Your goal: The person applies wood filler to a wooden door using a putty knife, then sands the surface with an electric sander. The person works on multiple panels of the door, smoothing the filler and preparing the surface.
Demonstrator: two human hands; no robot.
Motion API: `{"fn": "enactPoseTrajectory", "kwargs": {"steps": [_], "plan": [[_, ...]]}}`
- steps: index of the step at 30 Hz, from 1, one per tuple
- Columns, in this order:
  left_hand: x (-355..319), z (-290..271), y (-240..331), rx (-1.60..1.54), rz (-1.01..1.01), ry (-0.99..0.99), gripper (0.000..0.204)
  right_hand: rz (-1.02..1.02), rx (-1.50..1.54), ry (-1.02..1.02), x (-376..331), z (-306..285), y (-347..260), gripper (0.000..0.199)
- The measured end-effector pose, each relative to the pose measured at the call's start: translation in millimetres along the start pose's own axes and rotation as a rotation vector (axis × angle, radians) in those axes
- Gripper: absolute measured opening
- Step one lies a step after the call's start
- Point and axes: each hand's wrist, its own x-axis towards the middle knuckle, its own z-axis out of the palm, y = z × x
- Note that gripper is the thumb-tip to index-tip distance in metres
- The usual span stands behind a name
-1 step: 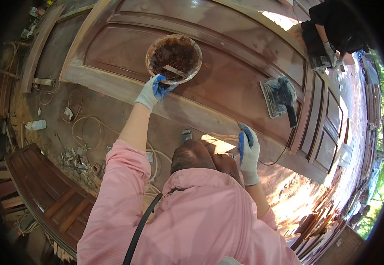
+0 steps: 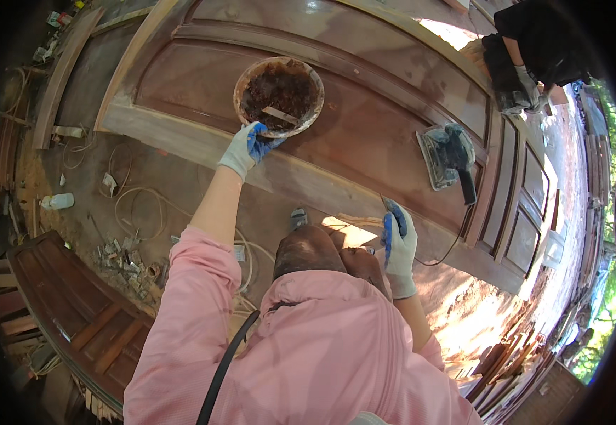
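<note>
Left hand point(image 2: 248, 151): fingers pinching near rim of bowl point(image 2: 314, 110); bowl over panelled door point(image 2: 364, 145), contact unclear. Brown material point(image 2: 280, 88), flat strip point(image 2: 280, 115) inside. Right hand point(image 2: 401, 244) near door edge: fingers curled, cannot tell whether gripping.

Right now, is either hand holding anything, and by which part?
The left hand holds the bowl at its near-left edge. Whether the right hand holds anything can't be told.

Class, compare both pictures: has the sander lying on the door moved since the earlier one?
No, not visibly: the sander lies in the same spot on the door, near the large panel's right end.
</note>
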Motion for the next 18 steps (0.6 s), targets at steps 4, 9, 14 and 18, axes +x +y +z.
{"fn": "enactPoseTrajectory", "kwargs": {"steps": [4,9,14,18], "plan": [[-24.0,24.4,-16.4,0.08,0.054,0.053,0.051,-0.019,-0.013,0.053,1.1,2.3,-10.7,0.032],[-87.0,37.3,-58.7,0.018,0.019,-0.073,0.038,-0.221,-0.284,0.058,14.8,4.3,-38.4,0.029],[-159.5,67.4,-88.2,0.059,-0.135,-0.054,0.031,-0.392,-0.584,-0.083,11.3,25.9,-82.4,0.025],[-208.6,38.6,-106.2,0.895,0.213,-0.339,0.044,-0.342,-0.666,-0.145,-5.5,20.1,-56.9,0.027]]}}
